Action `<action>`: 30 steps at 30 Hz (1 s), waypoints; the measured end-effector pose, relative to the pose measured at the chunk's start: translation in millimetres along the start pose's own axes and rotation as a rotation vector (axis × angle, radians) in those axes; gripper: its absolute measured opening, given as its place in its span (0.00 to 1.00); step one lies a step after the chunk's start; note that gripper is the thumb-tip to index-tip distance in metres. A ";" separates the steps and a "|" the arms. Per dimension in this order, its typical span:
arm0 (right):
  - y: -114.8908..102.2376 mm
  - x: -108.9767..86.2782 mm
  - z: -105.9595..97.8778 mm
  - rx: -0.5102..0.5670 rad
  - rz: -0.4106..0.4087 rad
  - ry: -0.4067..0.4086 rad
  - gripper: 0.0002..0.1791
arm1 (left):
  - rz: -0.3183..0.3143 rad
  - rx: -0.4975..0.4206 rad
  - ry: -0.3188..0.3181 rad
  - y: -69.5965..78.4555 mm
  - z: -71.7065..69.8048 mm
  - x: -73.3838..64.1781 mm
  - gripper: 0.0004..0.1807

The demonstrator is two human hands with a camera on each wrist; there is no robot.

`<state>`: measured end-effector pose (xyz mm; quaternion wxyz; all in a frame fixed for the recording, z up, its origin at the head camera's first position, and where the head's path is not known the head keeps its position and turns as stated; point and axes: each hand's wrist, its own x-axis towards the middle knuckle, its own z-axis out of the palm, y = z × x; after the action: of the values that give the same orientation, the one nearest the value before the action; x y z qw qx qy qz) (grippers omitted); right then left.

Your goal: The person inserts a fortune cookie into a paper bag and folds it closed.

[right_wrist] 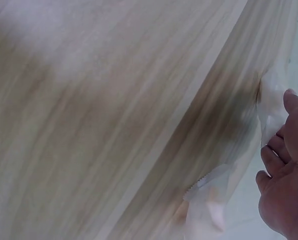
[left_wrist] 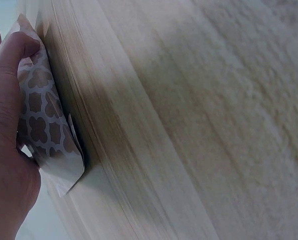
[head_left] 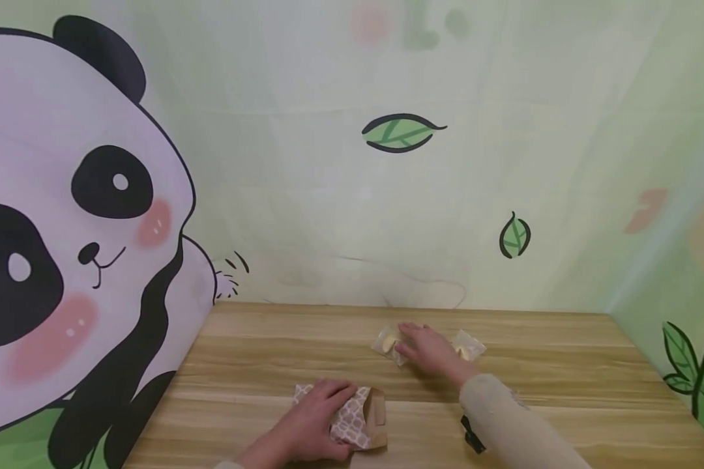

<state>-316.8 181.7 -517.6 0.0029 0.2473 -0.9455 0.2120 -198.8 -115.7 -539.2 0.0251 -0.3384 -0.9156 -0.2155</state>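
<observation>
My left hand [head_left: 317, 420] grips a small brown paper bag [head_left: 352, 417] with a white lattice pattern, lying on the table with its mouth gaping to the right. In the left wrist view the thumb and fingers wrap its sides [left_wrist: 41, 115]. My right hand [head_left: 431, 352] reaches farther back, fingers extended over a small clear packet [head_left: 387, 341] with something pale yellow inside. The right wrist view has the thumb and fingertips right at the edge of this packet [right_wrist: 273, 102]. A second similar packet [head_left: 468, 345] lies just right of the right hand, partly hidden by it.
A small black object [head_left: 472, 435] lies on the wooden table [head_left: 258, 352], partly under the right sleeve [head_left: 510, 423]. Behind the table's back edge hangs a pale green cloth [head_left: 305, 195] printed with leaves, and a large panda [head_left: 111, 260] covers its left side.
</observation>
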 end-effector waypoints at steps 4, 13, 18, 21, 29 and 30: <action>-0.1 1.0 2.8 0.013 0.004 0.022 0.28 | 0.000 0.004 -0.007 0.9 -0.7 -0.3 0.54; -1.8 0.8 7.5 0.056 0.012 0.082 0.20 | -0.018 0.006 -0.043 0.3 -0.8 0.9 0.54; -7.6 -1.7 7.6 0.101 -0.001 0.136 0.12 | -0.011 0.010 -0.039 0.9 -3.0 0.8 0.54; -10.9 -4.9 7.4 0.148 0.025 0.152 0.11 | -0.002 0.011 -0.033 0.3 -1.7 0.5 0.54; -13.4 -23.9 2.3 0.312 0.060 0.161 0.10 | -0.013 0.001 -0.034 -3.1 2.5 1.8 0.54; -13.6 -27.6 0.9 0.332 0.064 0.153 0.10 | -0.014 -0.003 -0.034 -3.4 2.7 1.8 0.54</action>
<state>-286.1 183.5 -516.0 0.0274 0.1975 -0.9018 0.3834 -202.0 -115.8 -542.6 0.0075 -0.3354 -0.9180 -0.2114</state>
